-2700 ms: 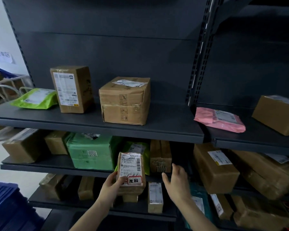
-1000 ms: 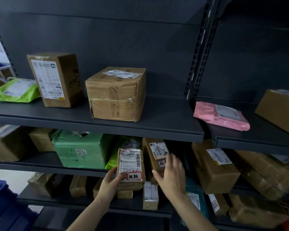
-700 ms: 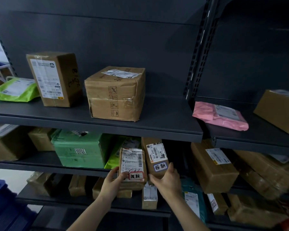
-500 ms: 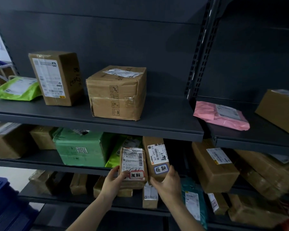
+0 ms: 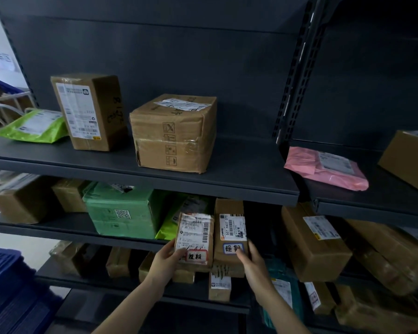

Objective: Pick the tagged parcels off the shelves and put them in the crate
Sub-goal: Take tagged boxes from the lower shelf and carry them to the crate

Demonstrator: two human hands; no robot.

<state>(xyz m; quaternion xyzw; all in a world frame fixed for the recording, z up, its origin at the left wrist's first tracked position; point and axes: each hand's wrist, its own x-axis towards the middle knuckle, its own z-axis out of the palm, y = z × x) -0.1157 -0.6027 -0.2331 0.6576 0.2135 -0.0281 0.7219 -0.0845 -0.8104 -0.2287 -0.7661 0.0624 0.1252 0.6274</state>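
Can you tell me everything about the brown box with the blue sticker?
The narrow brown cardboard box with the blue-edged sticker is held upright, in front of the middle shelf. Its front carries a white barcode label and, below it, a white sticker with black handwriting. The right hand grips its lower right side, thumb on the sticker. A red-stickered brown parcel in the left hand sits beside it.

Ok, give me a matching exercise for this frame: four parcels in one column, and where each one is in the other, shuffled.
Things:
1. pink bag
2. light green bag
3. red-tagged parcel
4. blue-tagged parcel

Places:
A. held by the left hand
B. left end of the upper shelf
C. held by the right hand
D. on the right-bay shelf

Pairs: 1-D, 2-B, 3-A, 4-C
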